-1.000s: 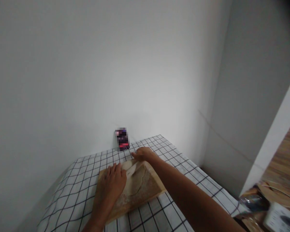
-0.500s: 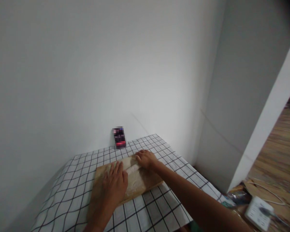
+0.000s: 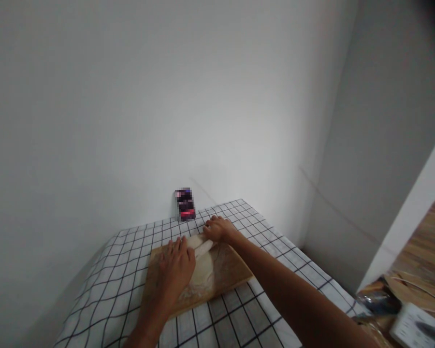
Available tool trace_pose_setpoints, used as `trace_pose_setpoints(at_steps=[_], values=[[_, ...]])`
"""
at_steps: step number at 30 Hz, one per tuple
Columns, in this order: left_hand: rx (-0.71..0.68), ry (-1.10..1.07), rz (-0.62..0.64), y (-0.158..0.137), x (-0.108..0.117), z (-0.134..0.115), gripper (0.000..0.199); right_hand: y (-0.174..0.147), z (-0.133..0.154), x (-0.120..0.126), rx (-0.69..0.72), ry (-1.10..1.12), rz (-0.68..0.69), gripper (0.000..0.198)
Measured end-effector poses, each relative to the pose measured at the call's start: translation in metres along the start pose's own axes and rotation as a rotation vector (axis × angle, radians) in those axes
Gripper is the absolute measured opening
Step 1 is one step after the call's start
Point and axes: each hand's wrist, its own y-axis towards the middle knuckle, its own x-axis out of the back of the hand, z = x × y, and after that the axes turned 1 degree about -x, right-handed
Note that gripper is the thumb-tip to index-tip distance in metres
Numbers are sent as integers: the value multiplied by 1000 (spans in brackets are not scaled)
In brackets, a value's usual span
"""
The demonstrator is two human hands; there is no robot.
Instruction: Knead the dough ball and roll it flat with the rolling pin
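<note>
On a wooden board (image 3: 235, 270) lies a flat sheet of pale dough (image 3: 202, 273), dusted with flour. A pale, rod-like thing that looks like a floured rolling pin (image 3: 204, 248) crosses the dough at a slant between my hands. My left hand (image 3: 179, 265) lies palm down over its near left end, fingers stretched and slightly apart. At the far right end my right hand (image 3: 219, 229) is closed, fingers curled over it. Both ends of the rod are hidden under the hands.
A checked cloth (image 3: 224, 314) covers the table. Against the white wall (image 3: 148, 121) leans a blurred phone (image 3: 185, 205). Low on the right, beyond the table edge, sit a white power strip (image 3: 415, 324) and a cable.
Both hands and the rod have shifted slightly toward the far edge of the board. More dough shows on the near side. My right fingers are more curled; the view has turned a little left.
</note>
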Motion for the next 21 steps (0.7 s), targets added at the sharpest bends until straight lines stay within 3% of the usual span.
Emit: trace_pose_setpoints(at_steps=[11, 18, 21], values=[[22, 22, 11, -17, 11, -24, 54, -60, -4, 7, 89, -2, -97, 46], [-56, -20, -130, -48, 9, -36, 54, -116, 0, 4, 81, 7, -165, 47], [-70, -20, -110, -55, 11, -39, 55, -124, 0, -1, 46, 12, -172, 49]])
